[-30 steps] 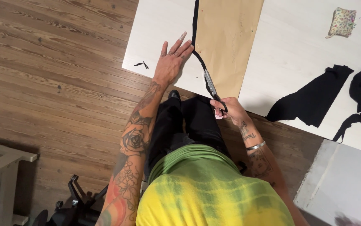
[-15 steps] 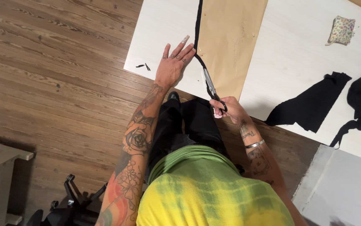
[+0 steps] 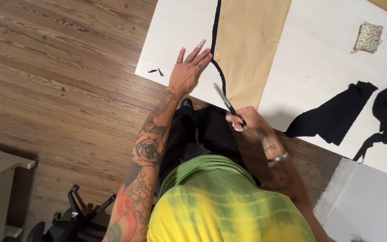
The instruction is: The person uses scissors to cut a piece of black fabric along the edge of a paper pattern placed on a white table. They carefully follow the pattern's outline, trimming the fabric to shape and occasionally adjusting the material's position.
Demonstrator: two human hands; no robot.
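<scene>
Table (image 3: 180, 27): white top, seen from above, over a wood floor (image 3: 45, 67).
Paper (image 3: 251, 45): tan sheet lying flat on the table, its near end at the table's front edge.
Strip (image 3: 216, 40): thin black line running along the paper's left edge, curving in toward the front.
Left hand (image 3: 188, 71): flat on the table just left of the paper, fingers spread, fingertips touching the strip.
Right hand (image 3: 249, 123): at the table's front edge below the paper, fingers closed around the scissors' handles.
Scissors (image 3: 227, 102): dark blades point up-left onto the paper's near corner, beside the strip; open or shut cannot be told.
Black cloth (image 3: 332, 116): loose pieces on the table, well right of the paper.
Pincushion (image 3: 368, 38): small flowered pad, far right of the paper.
Scraps (image 3: 156, 71): two tiny black bits left of the left hand.
</scene>
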